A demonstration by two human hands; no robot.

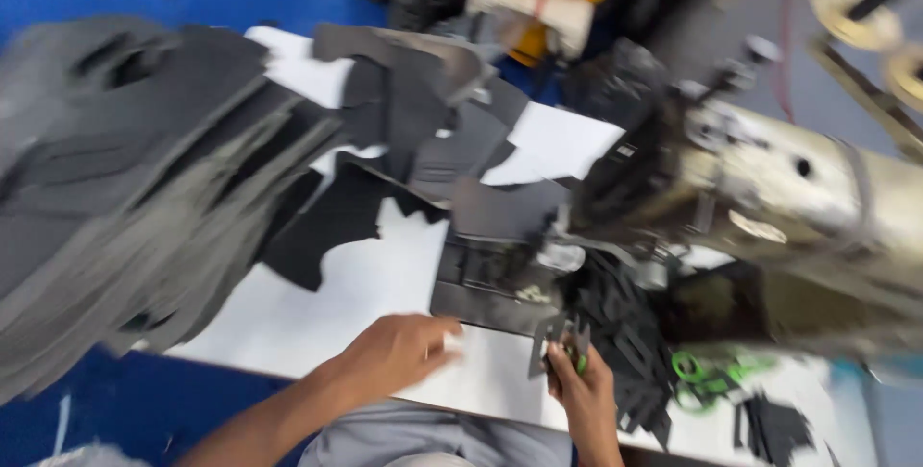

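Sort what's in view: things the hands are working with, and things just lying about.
In hand: left hand on white table; right hand holding small dark cut piece; sewing machine.
Lying about: grey fabric stack; green scissors; dark scraps.

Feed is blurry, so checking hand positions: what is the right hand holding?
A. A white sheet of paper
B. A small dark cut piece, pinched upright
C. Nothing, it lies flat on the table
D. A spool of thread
B: the right hand pinches a small dark cut piece upright above the white table, while the left hand rests flat beside it.
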